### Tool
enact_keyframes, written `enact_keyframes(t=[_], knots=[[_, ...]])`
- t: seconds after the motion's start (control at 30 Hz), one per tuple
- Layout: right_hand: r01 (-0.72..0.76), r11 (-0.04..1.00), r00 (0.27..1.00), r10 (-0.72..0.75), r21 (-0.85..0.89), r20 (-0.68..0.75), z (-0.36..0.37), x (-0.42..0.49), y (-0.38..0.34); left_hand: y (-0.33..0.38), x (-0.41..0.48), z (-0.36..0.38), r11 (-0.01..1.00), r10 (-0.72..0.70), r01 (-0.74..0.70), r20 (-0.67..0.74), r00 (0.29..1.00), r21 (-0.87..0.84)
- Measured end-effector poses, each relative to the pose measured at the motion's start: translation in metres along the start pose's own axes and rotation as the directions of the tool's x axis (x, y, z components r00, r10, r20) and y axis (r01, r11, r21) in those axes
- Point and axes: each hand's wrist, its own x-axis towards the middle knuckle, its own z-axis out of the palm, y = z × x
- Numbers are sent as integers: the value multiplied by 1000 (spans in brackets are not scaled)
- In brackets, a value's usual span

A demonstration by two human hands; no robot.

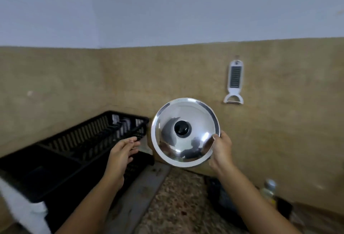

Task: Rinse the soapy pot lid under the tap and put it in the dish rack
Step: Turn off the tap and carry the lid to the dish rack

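The shiny steel pot lid (188,114) with a black knob is held upright in the air, its top facing me. My right hand (221,150) grips its lower right rim. My left hand (122,151) hovers with fingers apart, empty, just left of the lid and over the right end of the black plastic dish rack (78,140). The rack lies on the counter at the left and looks empty. No tap is in view.
A white grater-peeler (235,81) hangs on the tan tiled wall to the upper right. A speckled stone counter (176,202) runs below. A bottle (268,191) and dark objects stand at the lower right. Something white (24,213) sits at the lower left.
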Motion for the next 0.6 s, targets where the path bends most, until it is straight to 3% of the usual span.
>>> enact_keyframes(t=[0.13,0.3,0.6], knots=[[96,994,992,-91,-60,86,98,29,27,12,60,-54,999,46,-45,-90,995,20],[245,962,963,-227,-119,145,199,69,65,30,127,-98,996,47,-38,-105,993,83],[385,894,916,-341,-227,211,298,123,121,11,166,-117,995,-49,58,-108,993,81]])
